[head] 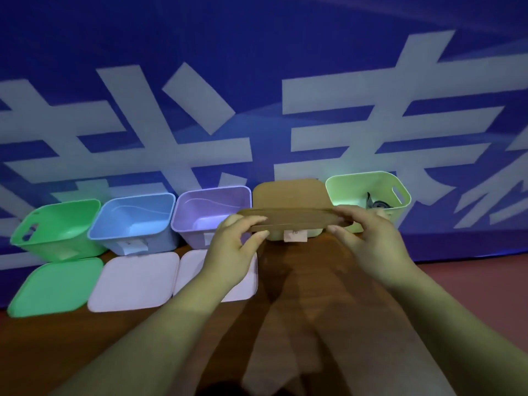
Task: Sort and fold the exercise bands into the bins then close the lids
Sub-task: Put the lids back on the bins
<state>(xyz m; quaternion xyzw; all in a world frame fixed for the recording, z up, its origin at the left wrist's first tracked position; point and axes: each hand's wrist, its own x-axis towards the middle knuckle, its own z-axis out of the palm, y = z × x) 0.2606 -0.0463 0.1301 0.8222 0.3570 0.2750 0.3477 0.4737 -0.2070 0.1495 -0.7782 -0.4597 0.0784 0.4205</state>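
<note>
- In the head view, both forearms come up from the bottom edge. I see the two hands raised above the counter point(143, 344), in front of the row of bins.
- The left hand point(233, 252) pinches the left end of a brown band point(294, 221) between the thumb and curled fingers. The right hand point(371, 244) pinches the right end the same way.
- The hands are apart, with the brown band stretched flat and level between them. It is in the air just in front of the fourth bin from the left, not inside any bin.
- I count five bins along the blue banner point(257, 67):
  - a green bin point(57, 224)
  - a blue bin point(134, 218)
  - a purple bin point(211, 212)
  - a pale bin point(288, 238), mostly hidden behind the brown band
  - a light green bin point(368, 187) at the right end
- A brown lid point(288, 194) shows above the pale bin. I cannot tell whether it is seated.
- One dark band point(377, 204) lies inside the light green bin.
- Three loose lids lie flat on the counter before the left three bins: a green lid point(54, 287), a first pink lid point(134, 281) and a second pink lid point(188, 267). The left forearm partly covers the second pink lid.
- The lids sit nearly edge to edge.
- Bare wood lies open under and between the forearms.
- A reddish surface point(471, 281) runs to the right of the right forearm.
</note>
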